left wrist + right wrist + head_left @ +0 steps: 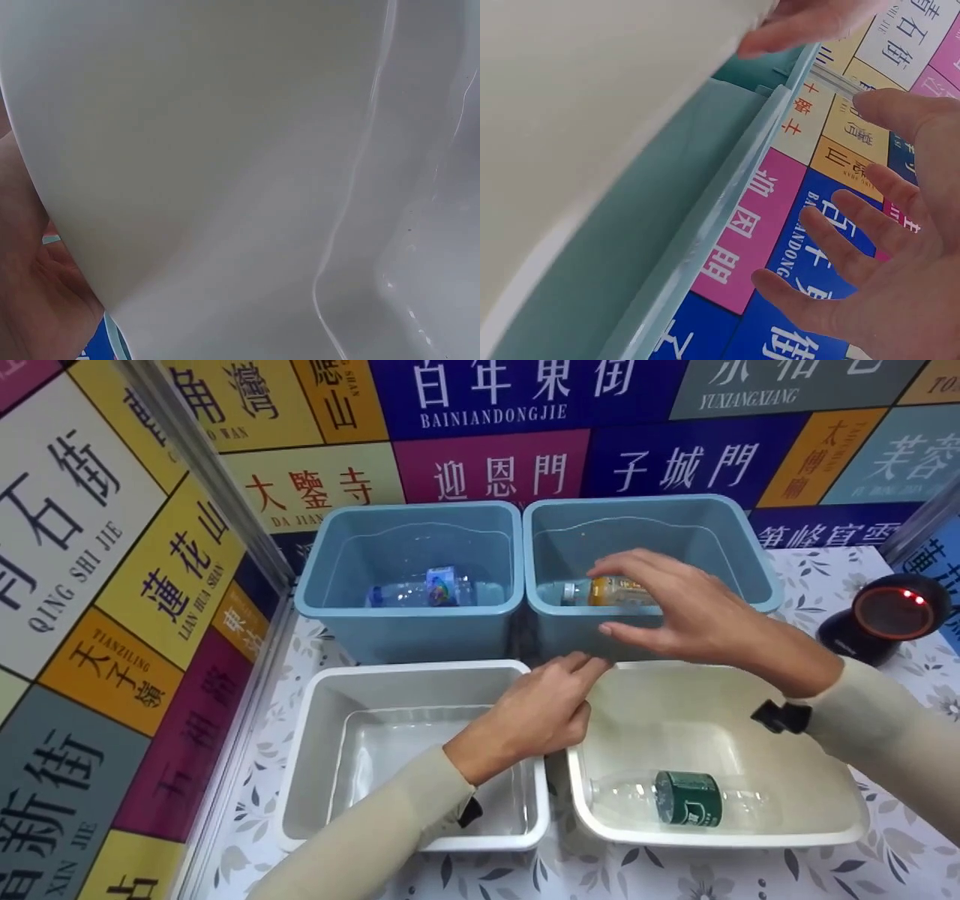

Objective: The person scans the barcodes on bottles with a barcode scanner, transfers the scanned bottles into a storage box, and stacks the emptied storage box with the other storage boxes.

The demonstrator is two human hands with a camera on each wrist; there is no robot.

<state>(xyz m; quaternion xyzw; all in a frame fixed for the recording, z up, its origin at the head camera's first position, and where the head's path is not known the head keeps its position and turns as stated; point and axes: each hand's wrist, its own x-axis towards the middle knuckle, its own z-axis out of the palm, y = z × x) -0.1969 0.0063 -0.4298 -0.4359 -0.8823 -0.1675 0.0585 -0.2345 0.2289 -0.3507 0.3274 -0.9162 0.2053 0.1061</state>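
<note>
My right hand (686,604) hovers over the front of the right blue bin (765,600), thumb and fingers apart. Behind its fingertips, in the bin, lies a bottle with an orange label (606,591), partly hidden by the hand. In the right wrist view the right hand (889,289) has spread fingers and holds nothing. My left hand (536,709) is above the inner rims of the two front bins, its fingers loosely bent and nothing seen in them. The left white bin (322,757) is beneath that forearm. In the left wrist view the left hand (37,300) shows beside a white bin wall.
The left blue bin (307,600) holds a clear bottle with a blue label (441,587). A clear bottle with a green label (688,799) lies in the cream bin (825,832). A black device with red lights (885,615) stands at right. Printed panels (495,465) border the table.
</note>
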